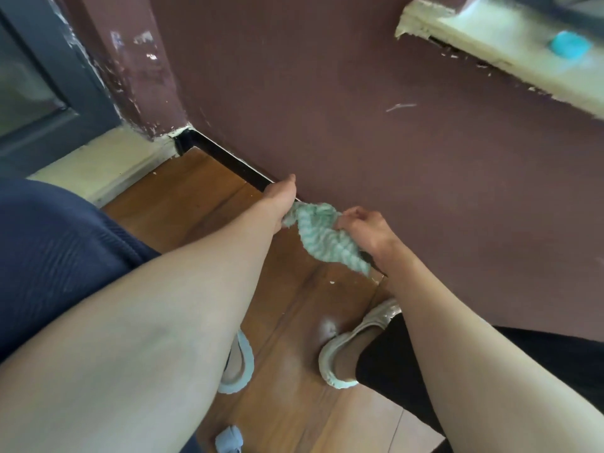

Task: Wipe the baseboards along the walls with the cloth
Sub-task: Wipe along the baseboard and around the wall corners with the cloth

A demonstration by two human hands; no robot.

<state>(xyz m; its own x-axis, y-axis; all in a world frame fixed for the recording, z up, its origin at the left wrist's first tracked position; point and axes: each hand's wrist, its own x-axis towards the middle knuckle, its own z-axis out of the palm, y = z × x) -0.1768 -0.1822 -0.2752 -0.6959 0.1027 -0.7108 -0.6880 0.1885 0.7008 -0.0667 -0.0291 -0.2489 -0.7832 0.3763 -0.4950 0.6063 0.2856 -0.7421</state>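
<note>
Soft even daylight; windowsill point(510, 57) blurred; wide-angle bending at edges.

The baseboard point(228, 161) is covered from about the middle onward by the left hand point(281, 197), the cloth point(323, 237) and the right hand point(366, 230). At 1 o'clock, a turquoise object point(570, 44) on the sill point(490, 50) is too blurred to be identified. The door point(39, 86) is cut off at 10 o'clock.

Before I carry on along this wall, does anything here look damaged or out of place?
Yes. The maroon wall's paint is flaking in white patches beside the dark door frame, and the cream window sill's edge is chipped and ragged. Pale crumbs lie on the wooden floor near the striped green cloth.
</note>
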